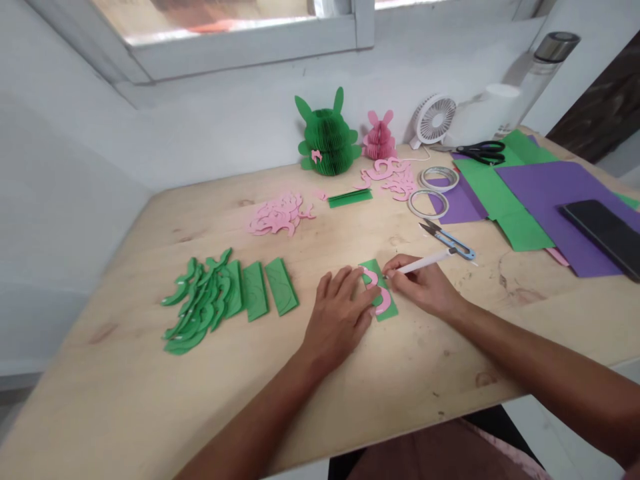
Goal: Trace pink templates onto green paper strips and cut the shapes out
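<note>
My right hand [417, 283] pinches a white pen [425, 261], its tip at the upper right edge of a green paper strip [386, 312]. On that strip lies a curvy pink paper cutout [384, 301]. My left hand [343, 303] rests with fingers spread, pressing on the cutout and the strip's left side. Left of it lie green paper rectangles [281, 287] with faint drawn lines, beside a pile of green cutouts [200, 303]. Pink cutouts [277, 215] form a loose heap farther back.
At the back stand a green paper figure [329, 143], a pink one [379, 137] and a white fan [435, 120]. Rightward lie tape rolls [429, 205], blue snips [450, 241], black scissors [483, 152], purple sheets [560, 193] and a phone [603, 233]. A folded green strip [350, 198] lies mid-table.
</note>
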{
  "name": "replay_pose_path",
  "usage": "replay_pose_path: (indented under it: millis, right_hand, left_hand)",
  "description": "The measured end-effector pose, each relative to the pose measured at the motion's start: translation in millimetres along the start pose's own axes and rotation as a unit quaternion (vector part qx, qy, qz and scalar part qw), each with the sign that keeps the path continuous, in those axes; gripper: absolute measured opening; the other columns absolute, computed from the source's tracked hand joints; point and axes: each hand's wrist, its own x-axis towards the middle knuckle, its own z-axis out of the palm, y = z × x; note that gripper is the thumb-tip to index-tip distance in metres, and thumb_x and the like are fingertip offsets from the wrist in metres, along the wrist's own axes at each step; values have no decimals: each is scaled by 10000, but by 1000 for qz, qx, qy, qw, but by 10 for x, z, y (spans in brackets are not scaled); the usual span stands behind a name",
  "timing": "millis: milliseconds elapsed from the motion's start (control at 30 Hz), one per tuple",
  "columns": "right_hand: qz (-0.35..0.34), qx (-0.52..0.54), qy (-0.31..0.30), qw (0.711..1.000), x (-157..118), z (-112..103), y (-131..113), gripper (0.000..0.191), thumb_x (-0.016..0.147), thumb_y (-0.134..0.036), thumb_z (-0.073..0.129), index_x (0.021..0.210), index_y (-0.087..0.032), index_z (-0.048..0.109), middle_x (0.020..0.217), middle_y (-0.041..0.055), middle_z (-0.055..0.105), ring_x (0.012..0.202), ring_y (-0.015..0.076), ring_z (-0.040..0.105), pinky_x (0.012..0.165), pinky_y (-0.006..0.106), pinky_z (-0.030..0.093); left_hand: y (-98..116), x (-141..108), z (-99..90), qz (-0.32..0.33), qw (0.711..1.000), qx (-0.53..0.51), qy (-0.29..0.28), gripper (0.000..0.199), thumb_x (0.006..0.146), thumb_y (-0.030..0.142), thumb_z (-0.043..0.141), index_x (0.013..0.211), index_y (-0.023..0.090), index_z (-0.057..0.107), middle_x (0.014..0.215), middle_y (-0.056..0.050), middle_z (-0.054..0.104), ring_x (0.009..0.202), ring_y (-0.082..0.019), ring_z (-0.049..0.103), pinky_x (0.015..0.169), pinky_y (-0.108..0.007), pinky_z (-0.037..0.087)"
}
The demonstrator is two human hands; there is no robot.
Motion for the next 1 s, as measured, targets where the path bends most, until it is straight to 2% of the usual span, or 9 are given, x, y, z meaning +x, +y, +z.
replay_pose_path:
  millis: [200, 400, 567, 1000]
  right_hand:
    - [20, 38, 0, 999, 2, 33, 11, 103, 798, -213, 537, 896, -187, 552, 575, -56, 481, 490, 91, 425, 464, 217, 321]
    - [19, 50, -11, 999, 14, 45, 6, 40, 758, -180, 574, 775, -193, 542, 623, -30, 525, 540, 103, 471, 482, 218, 363]
    - [29, 45, 0, 999, 32, 44, 17, 31, 746, -168, 578, 751, -191, 557, 626, -22, 540, 536, 105, 471, 481, 226, 365]
    - [31, 30, -24, 999, 39, 48, -7, 31, 754, -184, 580, 733, -192, 559, 605, -20, 550, 508, 100, 471, 452, 217, 357]
  left_hand:
    - [-1, 0, 7, -1, 1000, 7, -4, 327, 887, 255, 463, 1184, 302, 592, 1385, -66, 464, 1309, -292, 351, 1054, -534, 273]
    - [-6, 2, 6, 0, 1000, 7, 1, 343, 870, 230, 481, 1184, 305, 597, 1383, -66, 466, 1305, -296, 361, 1057, -541, 278]
    - [-6, 4, -11, 2, 1000, 9, 4, 336, 861, 226, 493, 1169, 298, 607, 1379, -69, 473, 1301, -302, 370, 1061, -544, 279]
    - [-7, 10, -31, -6, 1000, -7, -1, 307, 876, 235, 470, 1139, 288, 619, 1369, -64, 483, 1307, -293, 362, 1071, -537, 276]
